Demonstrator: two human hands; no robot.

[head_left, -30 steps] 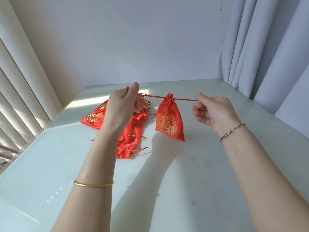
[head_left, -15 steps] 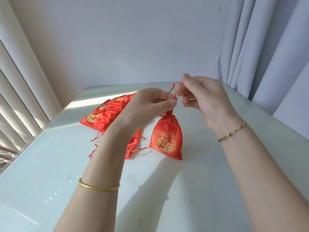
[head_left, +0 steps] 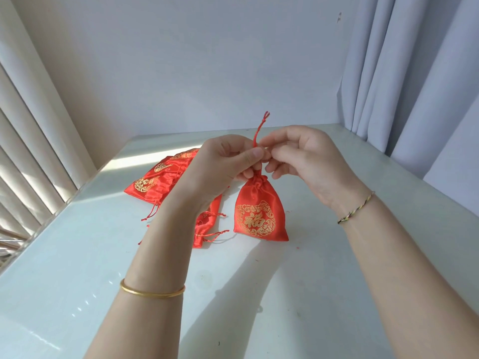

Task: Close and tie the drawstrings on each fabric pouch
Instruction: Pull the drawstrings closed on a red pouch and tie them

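"Two hands on one pouch. State them."

"Left hand (head_left: 233, 161) pinches the drawstrings (head_left: 259, 130) just above the gathered neck. Right hand (head_left: 303, 161) pinches the same cords beside it. The pouch (head_left: 259, 211) hangs below them over the counter (head_left: 350, 255), right of the pile of pouches (head_left: 160, 182)."

"Orientation?"

"Long axis near upright, mouth up, base swung slightly right and near."

"Risk?"

"Whether a knot has started is hidden inside the pinch. In my judgement, the thin, slick cords could slip, letting the neck reopen or the pouch drop. Catching only one cord would leave a loose tie."
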